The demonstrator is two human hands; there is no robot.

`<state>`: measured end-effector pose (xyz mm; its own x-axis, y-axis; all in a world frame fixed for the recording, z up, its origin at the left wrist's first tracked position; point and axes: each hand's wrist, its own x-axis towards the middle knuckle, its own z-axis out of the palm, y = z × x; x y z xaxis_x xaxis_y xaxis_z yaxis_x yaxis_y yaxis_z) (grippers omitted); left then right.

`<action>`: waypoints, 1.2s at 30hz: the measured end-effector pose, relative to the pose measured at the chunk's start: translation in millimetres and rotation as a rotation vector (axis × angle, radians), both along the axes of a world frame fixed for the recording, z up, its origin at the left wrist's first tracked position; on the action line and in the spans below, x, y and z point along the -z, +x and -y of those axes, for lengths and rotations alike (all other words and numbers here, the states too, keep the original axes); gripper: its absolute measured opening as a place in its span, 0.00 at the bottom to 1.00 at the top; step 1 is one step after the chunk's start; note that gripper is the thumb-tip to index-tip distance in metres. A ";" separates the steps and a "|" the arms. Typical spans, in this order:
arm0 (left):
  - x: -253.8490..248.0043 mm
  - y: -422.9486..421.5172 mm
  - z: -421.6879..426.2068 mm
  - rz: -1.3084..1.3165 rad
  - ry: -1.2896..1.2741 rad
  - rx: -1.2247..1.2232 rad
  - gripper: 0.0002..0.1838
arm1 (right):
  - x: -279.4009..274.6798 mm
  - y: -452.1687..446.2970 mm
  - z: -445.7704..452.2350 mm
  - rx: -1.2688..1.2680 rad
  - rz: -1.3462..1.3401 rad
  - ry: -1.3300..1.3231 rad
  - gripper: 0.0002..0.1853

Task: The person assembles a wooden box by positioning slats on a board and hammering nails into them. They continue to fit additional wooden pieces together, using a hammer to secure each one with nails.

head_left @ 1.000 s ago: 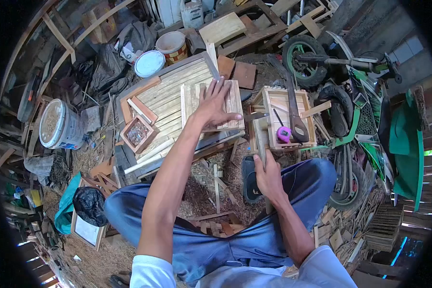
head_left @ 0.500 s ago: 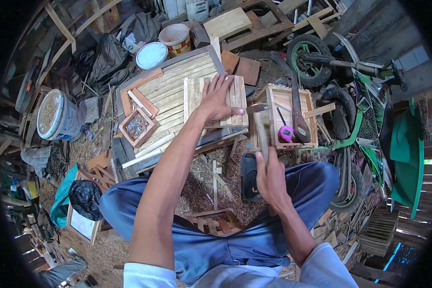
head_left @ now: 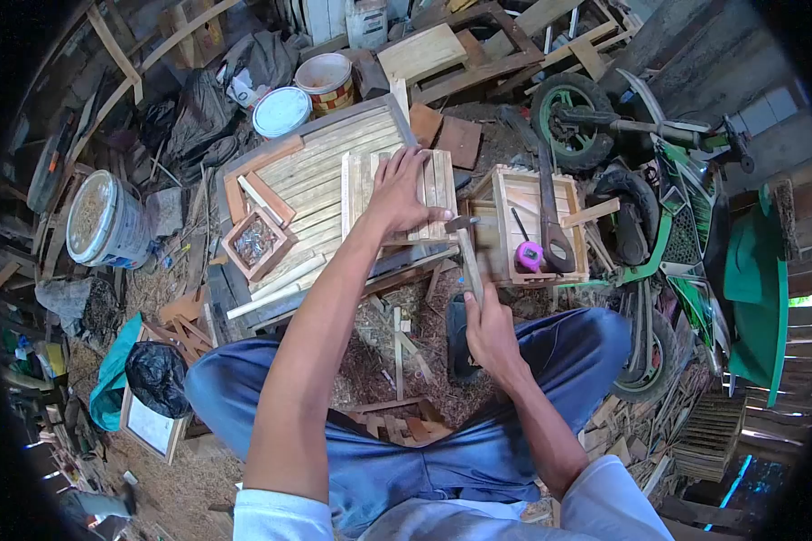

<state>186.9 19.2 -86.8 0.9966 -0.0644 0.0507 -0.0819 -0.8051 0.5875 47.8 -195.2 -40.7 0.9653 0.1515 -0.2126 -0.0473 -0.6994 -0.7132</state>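
Slatted wooden crate [head_left: 438, 194] observed on the slatted tabletop [head_left: 320, 158], left hand [head_left: 397, 194] spread flat across its upper face. Right hand [head_left: 490, 334] clenched round the handle of a hammer [head_left: 468, 257], head at the crate's right edge. Nail box [head_left: 256, 242] noted on the tabletop, left of the crate.

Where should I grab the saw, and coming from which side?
By its handle, I'd say, coming down from above on the near right. The saw lies across the crate with its handle end toward the person and its blade running away. The tape measure sits close on the handle's left.
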 end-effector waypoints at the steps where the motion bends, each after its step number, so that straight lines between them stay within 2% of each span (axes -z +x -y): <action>1: -2.8 0.4 -1.4 -0.009 -0.009 -0.005 0.65 | 0.7 2.2 -1.0 -0.009 -0.043 -0.013 0.15; 5: -3.0 0.1 -1.1 -0.017 -0.017 -0.024 0.66 | -12.7 -1.7 -2.9 0.055 0.066 0.134 0.15; 9: -1.3 1.2 -1.4 -0.009 -0.009 -0.031 0.66 | 6.6 1.5 2.4 -0.046 0.052 -0.042 0.14; 16: 0.1 2.0 -0.8 -0.012 -0.031 -0.039 0.65 | -9.5 1.3 -2.2 0.053 0.063 0.134 0.14; 20: -3.3 0.1 -0.6 -0.029 -0.033 -0.045 0.64 | 10.7 3.1 0.8 -0.086 0.143 -0.040 0.13; 24: -0.9 -0.5 -1.0 -0.043 -0.031 -0.036 0.64 | -3.4 -4.3 -5.7 0.046 0.169 0.119 0.14; 27: -0.8 1.7 2.1 -0.048 -0.011 -0.033 0.64 | 15.9 -0.1 0.6 -0.073 0.171 -0.125 0.12; 28: -2.1 1.0 2.9 -0.060 -0.001 -0.030 0.64 | 18.1 2.1 2.3 -0.087 0.229 -0.103 0.12; 31: -6.7 4.1 -0.2 -0.069 0.003 -0.023 0.63 | -12.4 1.2 -0.7 0.041 0.041 -0.013 0.12; 32: -5.7 2.9 0.9 -0.076 -0.002 -0.016 0.63 | -21.5 -1.1 -4.0 0.039 0.106 0.081 0.11; 35: -6.1 3.3 1.9 -0.072 0.009 -0.019 0.63 | -4.6 -5.3 -6.1 0.090 0.110 0.069 0.12; 36: -6.5 4.6 3.2 -0.079 0.025 -0.020 0.62 | 3.8 -2.5 -3.1 -0.015 0.037 -0.050 0.13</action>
